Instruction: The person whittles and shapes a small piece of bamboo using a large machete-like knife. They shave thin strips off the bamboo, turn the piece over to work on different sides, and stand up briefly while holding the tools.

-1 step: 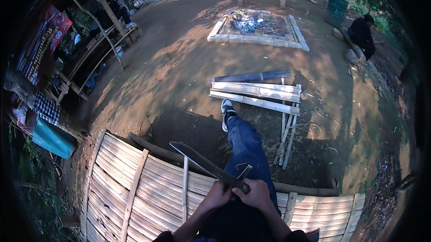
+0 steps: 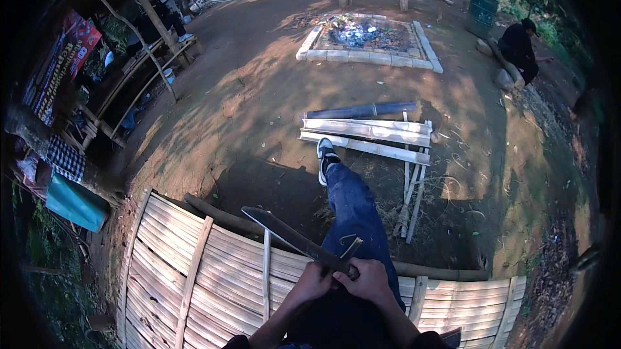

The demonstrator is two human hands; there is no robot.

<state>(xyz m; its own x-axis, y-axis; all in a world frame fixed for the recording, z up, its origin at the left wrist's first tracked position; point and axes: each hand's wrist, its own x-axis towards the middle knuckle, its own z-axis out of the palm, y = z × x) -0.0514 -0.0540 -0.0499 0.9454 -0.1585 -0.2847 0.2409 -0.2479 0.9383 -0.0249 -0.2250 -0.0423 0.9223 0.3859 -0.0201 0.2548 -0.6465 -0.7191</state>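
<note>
A machete (image 2: 283,232) with a long dark blade and pale edge slants across my lap, its tip up to the left. Closed around its handle end, my right hand (image 2: 367,279) sits just right of the middle. My left hand (image 2: 312,283) is closed beside it, under the blade's near end. Behind the blade a thin split strip (image 2: 352,248), seemingly bamboo, sticks up to the right. Its lower end runs down toward my left hand and is hidden there. My jeans-clad leg (image 2: 356,200) stretches forward beneath the blade.
I sit on a bamboo-slat platform (image 2: 223,271). Split bamboo lengths (image 2: 365,130) lie beyond my shoe, with thin strips (image 2: 414,210) to their right. Farther off are a block-edged fire pit (image 2: 369,56), a seated person (image 2: 517,48), a green drum (image 2: 482,12) and a wooden shelter (image 2: 152,9).
The view has shifted very slightly. My hands, the machete and the strip keep the same position relative to one another.
</note>
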